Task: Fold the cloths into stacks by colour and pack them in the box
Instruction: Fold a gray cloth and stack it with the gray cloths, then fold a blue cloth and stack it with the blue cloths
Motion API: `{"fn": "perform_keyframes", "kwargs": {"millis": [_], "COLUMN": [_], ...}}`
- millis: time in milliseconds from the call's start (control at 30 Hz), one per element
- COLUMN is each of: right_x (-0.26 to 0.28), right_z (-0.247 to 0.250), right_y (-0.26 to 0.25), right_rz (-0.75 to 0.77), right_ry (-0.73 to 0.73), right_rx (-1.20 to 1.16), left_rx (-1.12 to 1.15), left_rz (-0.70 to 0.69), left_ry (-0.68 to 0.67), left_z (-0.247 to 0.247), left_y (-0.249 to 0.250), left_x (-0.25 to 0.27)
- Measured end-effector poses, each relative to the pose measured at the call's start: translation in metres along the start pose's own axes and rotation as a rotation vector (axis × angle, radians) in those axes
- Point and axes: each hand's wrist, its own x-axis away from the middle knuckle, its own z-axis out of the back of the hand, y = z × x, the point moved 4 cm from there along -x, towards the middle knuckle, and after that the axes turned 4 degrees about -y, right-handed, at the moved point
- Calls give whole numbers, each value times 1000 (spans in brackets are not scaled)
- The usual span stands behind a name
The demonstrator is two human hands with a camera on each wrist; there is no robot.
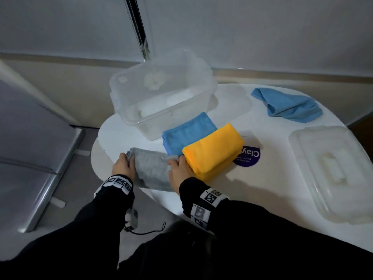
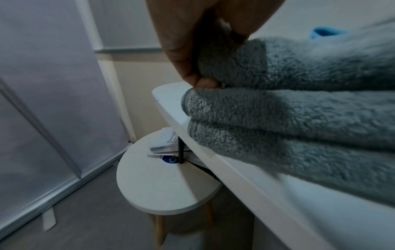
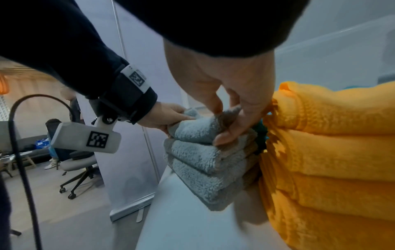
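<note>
Hands are working both ends of the grey stack [image 1: 151,172] at the near-left rim of the white surface [image 1: 262,178]. The left hand [image 1: 122,166] is pinching the top grey layer at its far-left corner, thumb tucked under the fold, while the right hand [image 1: 180,172] is curling its fingers [image 3: 226,133] over the opposite end, likely squaring the top cloth onto the ones beneath. That stack is hanging slightly past the rim, so a careless tug could be sending it to the floor. On its right the orange stack [image 1: 214,150] is sitting touching the right hand, leaving that side cramped. The folded blue cloth [image 1: 188,132] is lying just behind, partly under the orange, against the clear box [image 1: 161,91], which is standing open at the back. One loose blue cloth [image 1: 286,106] is waiting unfolded far right, well apart, and the lid [image 1: 331,172] is resting on the right side. Open room is showing between the lid and the orange.
</note>
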Motion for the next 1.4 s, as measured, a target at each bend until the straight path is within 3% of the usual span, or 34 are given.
{"fn": "perform_keyframes", "kwargs": {"millis": [100,233,367,467,567,667,767,867,1033,1100,1167,1267,1333,1400], "right_x": [-4,-6,5,14,21,29,39,51,74,86,98,110,113,115], "right_z": [-2,-9,4,23,68,114,165,202,219,216,211,201,193,187], "right_y": [-4,-2,-3,-3,9,39,87,152,275,315,347,375,381,381], "right_rz": [13,-65,-102,22,71,86,-54,-266,-559,-660,-732,-748,-710,-693], "right_ry": [-103,-115,-153,-210,-11,156,325,405,292,150,-17,-243,-271,-243], "right_rx": [134,397,371,341,128,-137,-228,-191,-18,50,69,34,42,49], "left_rx": [-131,-288,-296,-225,-26,350,561,687,547,443,332,114,133,322], "left_rz": [51,80,87,-75,-235,-437,-635,-735,-828,-769,-624,-479,-485,-432], "left_ry": [85,54,245,319,329,300,223,98,-131,-217,-319,-485,-598,-742], "left_z": [7,-8,-14,-9,-4,-11,-23,-40,-105,-142,-176,-221,-241,-254], "left_y": [1,-3,14,44,95,155,231,308,413,443,462,474,484,494], "left_x": [-4,0,0,1,12,24,44,64,65,55,42,23,19,24]}}
